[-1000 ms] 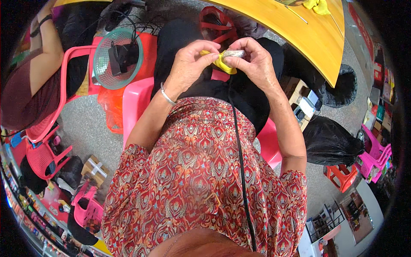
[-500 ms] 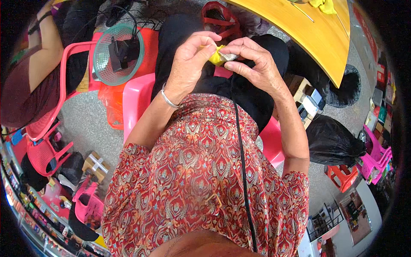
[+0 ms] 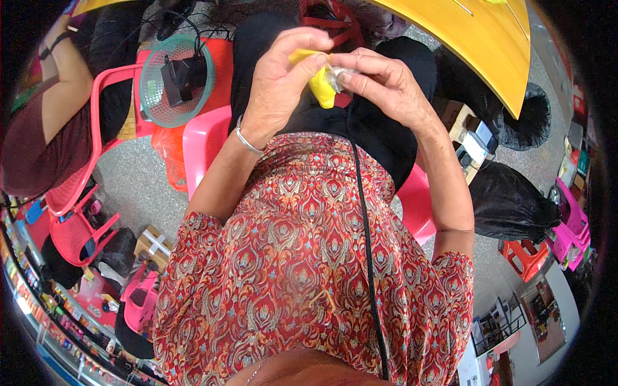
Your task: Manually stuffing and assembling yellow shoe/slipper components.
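From the head view, looking down: near 12 o'clock, a person's two bare hands meet above black-trousered knees (image 3: 380, 145). Between them is a small, soft-looking yellow piece (image 3: 324, 91), its lower end hanging free towards 6 o'clock; whether it is cloth or film, I cannot tell. The left hand (image 3: 280, 83) pinches its upper part narrowly between thumb and forefinger. The right hand (image 3: 393, 87) has thumb and fingertips closed on a small silvery piece (image 3: 334, 78), which touches the yellow one on its 3 o'clock side. The handling looks partway through: the two pieces are together, but both remain in the fingers, neither set down, and the yellow end is loose. How much is left does not show. A yellow table (image 3: 492, 55) curves in at 1 o'clock, carrying a thin stick (image 3: 463, 8). At 11 o'clock stands a pale green basket (image 3: 147, 96) with a black object (image 3: 175, 82) inside; at 10, another person's bent arm (image 3: 69, 96).
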Action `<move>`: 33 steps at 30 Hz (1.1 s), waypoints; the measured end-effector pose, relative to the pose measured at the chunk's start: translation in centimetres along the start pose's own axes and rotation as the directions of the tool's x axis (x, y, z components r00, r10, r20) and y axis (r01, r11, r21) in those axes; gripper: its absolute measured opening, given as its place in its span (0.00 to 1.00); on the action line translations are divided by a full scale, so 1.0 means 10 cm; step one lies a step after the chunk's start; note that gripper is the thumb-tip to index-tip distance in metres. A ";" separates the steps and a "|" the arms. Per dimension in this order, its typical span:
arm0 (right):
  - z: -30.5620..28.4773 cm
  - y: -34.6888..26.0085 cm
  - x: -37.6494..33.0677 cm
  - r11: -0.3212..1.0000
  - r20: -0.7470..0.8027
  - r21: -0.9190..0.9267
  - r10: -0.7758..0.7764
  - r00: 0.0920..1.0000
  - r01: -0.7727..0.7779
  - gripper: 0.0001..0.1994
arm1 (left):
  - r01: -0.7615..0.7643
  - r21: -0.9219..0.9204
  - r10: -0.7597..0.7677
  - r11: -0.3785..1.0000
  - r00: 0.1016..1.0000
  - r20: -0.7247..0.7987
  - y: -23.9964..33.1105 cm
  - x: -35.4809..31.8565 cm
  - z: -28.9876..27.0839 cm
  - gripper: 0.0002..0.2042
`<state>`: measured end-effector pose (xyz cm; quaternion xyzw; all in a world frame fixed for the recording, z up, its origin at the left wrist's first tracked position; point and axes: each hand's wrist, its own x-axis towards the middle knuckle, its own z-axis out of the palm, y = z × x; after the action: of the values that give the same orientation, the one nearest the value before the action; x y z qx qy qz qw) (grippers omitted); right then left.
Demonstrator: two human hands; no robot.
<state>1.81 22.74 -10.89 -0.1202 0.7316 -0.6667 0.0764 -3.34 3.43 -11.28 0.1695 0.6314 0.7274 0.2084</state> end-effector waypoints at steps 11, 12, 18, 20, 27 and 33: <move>0.00 -0.01 0.02 0.994 -0.028 0.102 0.050 0.998 -0.047 0.15 | 0.231 -0.669 -0.246 0.706 0.966 0.073 -0.06 -0.14 0.15 0.17; -0.02 -0.02 0.02 0.999 -0.003 -0.046 -0.023 1.000 0.023 0.15 | 0.231 -0.640 -0.232 0.733 0.969 0.084 -0.02 -0.12 0.15 0.18; -0.07 -0.02 0.01 0.982 0.070 -0.162 -0.087 0.994 0.097 0.14 | 0.289 -0.664 -0.265 0.690 0.954 0.139 -0.06 -0.16 0.11 0.20; -0.06 0.07 0.02 0.984 0.070 -0.135 -0.108 0.992 0.117 0.14 | 0.296 -0.670 -0.273 0.680 0.951 0.144 -0.07 -0.16 0.14 0.20; 0.02 0.13 0.03 0.979 -0.031 0.169 0.122 0.992 -0.115 0.14 | 0.188 -0.445 -0.261 0.876 0.959 -0.109 -0.15 -0.12 0.19 0.19; 0.06 0.15 0.05 0.995 -0.141 0.094 0.050 0.989 -0.037 0.13 | -0.157 0.619 0.424 0.770 0.850 -0.312 -0.16 -0.21 0.07 0.14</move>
<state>1.43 22.16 -12.38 -0.0525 0.7066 -0.7043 0.0433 -1.08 3.11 -12.69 0.1557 0.8146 0.5464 -0.1168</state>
